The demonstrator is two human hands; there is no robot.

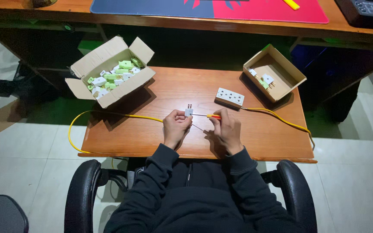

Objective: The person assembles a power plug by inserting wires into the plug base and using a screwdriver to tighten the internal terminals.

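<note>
Left grip (175, 125) pinches one plug (189, 111); right grip (226, 126), one screwdriver (212, 116).

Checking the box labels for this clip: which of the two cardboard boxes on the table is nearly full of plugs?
The left box, flaps open, heaped with white and green plugs. The right box holds only a few in one corner.

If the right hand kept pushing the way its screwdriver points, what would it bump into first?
The right hand points its screwdriver leftward, so it would most likely meet the small white plug pinched in the left hand. The tip already looks to be at the plug, though depth is hard to judge.
</note>
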